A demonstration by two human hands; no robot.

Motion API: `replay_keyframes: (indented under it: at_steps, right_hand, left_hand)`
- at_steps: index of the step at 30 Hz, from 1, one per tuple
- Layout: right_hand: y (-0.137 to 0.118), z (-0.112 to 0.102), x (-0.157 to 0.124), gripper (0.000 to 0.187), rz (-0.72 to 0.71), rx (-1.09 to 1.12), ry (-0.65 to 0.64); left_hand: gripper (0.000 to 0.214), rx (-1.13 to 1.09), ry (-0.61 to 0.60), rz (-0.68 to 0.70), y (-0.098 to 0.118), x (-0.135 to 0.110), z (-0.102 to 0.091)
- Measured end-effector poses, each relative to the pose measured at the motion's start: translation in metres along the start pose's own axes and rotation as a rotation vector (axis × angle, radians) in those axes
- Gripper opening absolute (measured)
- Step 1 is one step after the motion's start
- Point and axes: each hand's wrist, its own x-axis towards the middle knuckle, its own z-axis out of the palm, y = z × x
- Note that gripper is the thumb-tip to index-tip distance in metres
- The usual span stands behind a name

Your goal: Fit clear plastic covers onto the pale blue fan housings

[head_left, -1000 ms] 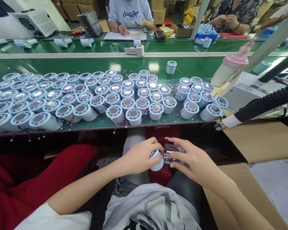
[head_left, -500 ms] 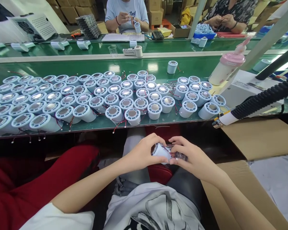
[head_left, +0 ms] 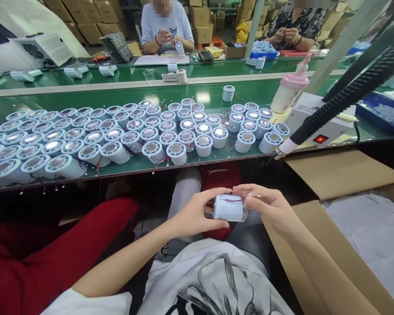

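Observation:
Above my lap, my left hand [head_left: 197, 214] curls round a light-blue cylindrical housing [head_left: 228, 210], its thumb below and its fingers over the top. The housing lies on its side inside a clear plastic cup [head_left: 244, 215], whose edges show at both ends. Across its upper side runs a thin red wire [head_left: 233, 200] toward my right hand [head_left: 269, 202]. Thumb and forefinger of that hand pinch the wire near its small white connector, beside the right end of the cup. Several rows of similar light-blue housings [head_left: 203, 145] with trailing wires stand on the green bench [head_left: 197, 162].
To the right sit a white box [head_left: 331, 122] with a lit red switch, a black flexible hose [head_left: 341, 94] and a pink-topped pump bottle [head_left: 287, 94]. An open cardboard box [head_left: 302, 227] stands beside my right arm. Two people [head_left: 167, 26] work across the bench.
The housing has turned more sideways and now sits in the clear cup. My right hand has shifted from gripping around the cup to pinching the wire. The view has swung slightly right.

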Motion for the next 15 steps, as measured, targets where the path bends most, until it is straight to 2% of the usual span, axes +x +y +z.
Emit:
replay_keyframes:
  at_steps: [1, 4, 6, 8, 12, 15]
  right_hand:
    - [0.000, -0.001, -0.005, 0.009, -0.041, -0.071, -0.039]
    - [-0.001, -0.002, -0.022, 0.039, -0.181, -0.357, -0.101]
    - [-0.002, -0.001, -0.030, 0.038, -0.222, -0.433, -0.093]
    - [-0.004, -0.001, -0.036, 0.036, -0.210, -0.425, -0.096]
    - [-0.008, -0.001, -0.042, 0.040, -0.126, -0.298, -0.144]
    - [-0.011, -0.002, -0.044, 0.040, -0.071, -0.203, -0.189]
  left_hand:
    - [0.071, -0.100, 0.012, -0.042, 0.001, -0.002, 0.003]
    - [0.071, -0.312, 0.012, -0.155, 0.006, -0.010, 0.008]
    - [0.075, -0.344, -0.015, -0.191, 0.009, -0.014, 0.009]
    - [0.078, -0.287, -0.037, -0.169, 0.013, -0.018, 0.009]
    - [0.076, -0.114, -0.028, -0.039, 0.022, -0.023, 0.008]
    - [0.077, -0.091, -0.045, 0.027, 0.026, -0.026, 0.007]
